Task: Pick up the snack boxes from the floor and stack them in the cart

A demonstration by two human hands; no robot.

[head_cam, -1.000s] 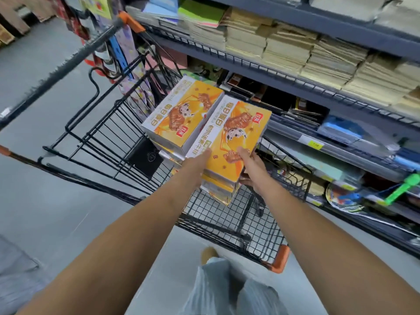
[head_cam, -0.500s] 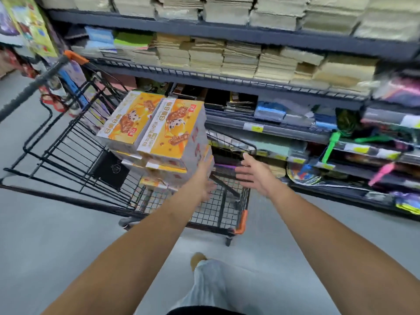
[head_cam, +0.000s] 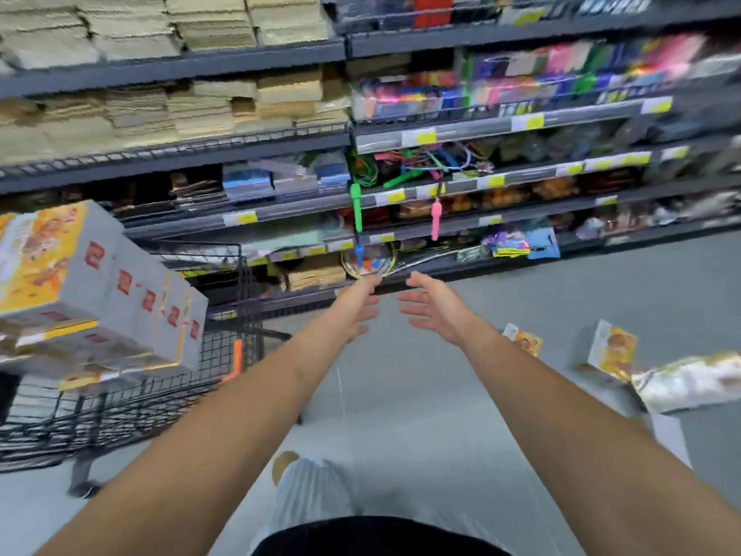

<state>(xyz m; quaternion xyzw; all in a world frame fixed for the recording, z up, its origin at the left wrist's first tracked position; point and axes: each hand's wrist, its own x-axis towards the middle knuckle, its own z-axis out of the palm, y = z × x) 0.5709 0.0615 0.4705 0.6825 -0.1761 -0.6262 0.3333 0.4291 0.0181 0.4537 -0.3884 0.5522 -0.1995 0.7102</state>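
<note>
Head view, blurred throughout: both bare arms reach forward over the grey floor (head_cam: pixel 421 395), and neither hand carries anything. The left hand (head_cam: pixel 353 311) has its fingers straight and together, pointing away from the body — its grip is wide and touches nothing. The right hand (head_cam: pixel 435 311) is just beside it, palm turned toward the left hand, fingers spread and relaxed, its grip likewise wide with nothing in it. To the left stands the black wire cart (head_cam: pixel 120 411), an orange bumper (head_cam: pixel 237 355) on its near right corner. The stacked snack boxes (head_cam: pixel 92 290) sit in the cart's basket in several layers, rising above its rim; their tops are orange and yellow, their grey sides carry red marks, and the stack reaches close to the basket's right end. Three more boxes are on the floor at the right, well apart from the cart and short of the edge where the floor meets the shelving (head_cam: pixel 280 206): a small box (head_cam: pixel 525 341) nearest the right forearm, an upright box (head_cam: pixel 613 351) farther right, and a flat box (head_cam: pixel 689 381) lying beside the upright one — whether they touch I cannot tell. The shelving holds tan paper stacks (head_cam: pixel 200 114) at the upper left and coloured goods at the right; a green handle (head_cam: pixel 356 208) and a pink handle (head_cam: pixel 436 218) hang from it. A leg in pale trousers (head_cam: pixel 312 495) shows between the arms.
</note>
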